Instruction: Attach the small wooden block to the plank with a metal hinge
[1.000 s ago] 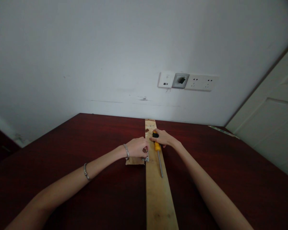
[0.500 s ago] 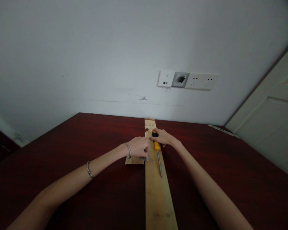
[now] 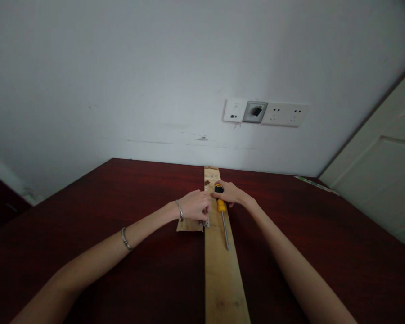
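Observation:
A long pale wooden plank (image 3: 222,274) runs from the wall toward me, with a short wooden piece (image 3: 189,226) against its left side. Over the joint between them, my left hand (image 3: 195,206) is closed with its fingers bent down; what they pinch is too small to make out. Part of a small metal plate (image 3: 207,223), perhaps a hinge, shows below those fingers. My right hand (image 3: 232,193) is closed round the black and yellow handle of a screwdriver (image 3: 222,206). Its shaft lies along the plank, tip toward me.
The dark red tabletop (image 3: 138,279) meets a white wall (image 3: 121,81) at the back. Wall sockets (image 3: 285,114) and a black plug (image 3: 256,111) sit above it. A panelled door (image 3: 388,171) stands at the right, near a thin strip (image 3: 317,184) on the table.
The view has shifted very slightly. My left fingers have turned a little over the metal plate; my right hand and the screwdriver stay in place.

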{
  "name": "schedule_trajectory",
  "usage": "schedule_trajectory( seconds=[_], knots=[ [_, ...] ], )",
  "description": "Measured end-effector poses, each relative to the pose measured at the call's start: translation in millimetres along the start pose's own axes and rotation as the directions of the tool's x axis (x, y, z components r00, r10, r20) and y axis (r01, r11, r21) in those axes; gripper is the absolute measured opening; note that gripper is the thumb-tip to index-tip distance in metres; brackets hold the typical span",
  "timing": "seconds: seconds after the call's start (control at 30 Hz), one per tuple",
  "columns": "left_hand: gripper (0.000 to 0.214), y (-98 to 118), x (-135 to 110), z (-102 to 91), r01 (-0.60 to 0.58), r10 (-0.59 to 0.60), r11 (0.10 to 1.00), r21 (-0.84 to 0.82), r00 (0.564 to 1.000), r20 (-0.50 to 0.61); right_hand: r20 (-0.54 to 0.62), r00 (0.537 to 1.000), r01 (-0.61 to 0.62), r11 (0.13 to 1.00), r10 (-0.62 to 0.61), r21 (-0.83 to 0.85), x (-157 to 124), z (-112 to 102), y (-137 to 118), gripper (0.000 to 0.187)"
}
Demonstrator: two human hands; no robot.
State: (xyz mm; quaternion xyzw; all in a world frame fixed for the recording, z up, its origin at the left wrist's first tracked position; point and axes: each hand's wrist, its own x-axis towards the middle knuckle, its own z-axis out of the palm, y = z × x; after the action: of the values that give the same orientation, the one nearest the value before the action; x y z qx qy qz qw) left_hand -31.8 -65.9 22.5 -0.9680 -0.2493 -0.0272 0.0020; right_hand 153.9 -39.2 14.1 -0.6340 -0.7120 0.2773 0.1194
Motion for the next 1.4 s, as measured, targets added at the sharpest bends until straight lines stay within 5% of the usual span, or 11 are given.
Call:
schedule_trajectory(
  seconds=[1.03,1.27,1.4],
  knots=[
    [0.007,-11,-5,7.1,0.013,-0.025,0.987,-0.162,0.997,-0.069,0.009,0.999,0.032,0.999,-0.032,0.033,1,0,2,0.067],
    [0.006,-13,-3,-10.8,-0.007,-0.024,0.985,-0.175,0.984,-0.178,0.008,1.0,0.021,0.999,-0.021,0.034,-2,0,0,0.066],
    [0.006,-41,-14,-30.1,0.094,-0.105,0.994,-0.056,0.969,-0.224,0.008,0.999,0.034,0.999,-0.034,0.033,-3,-1,0,0.064]
  ],
)
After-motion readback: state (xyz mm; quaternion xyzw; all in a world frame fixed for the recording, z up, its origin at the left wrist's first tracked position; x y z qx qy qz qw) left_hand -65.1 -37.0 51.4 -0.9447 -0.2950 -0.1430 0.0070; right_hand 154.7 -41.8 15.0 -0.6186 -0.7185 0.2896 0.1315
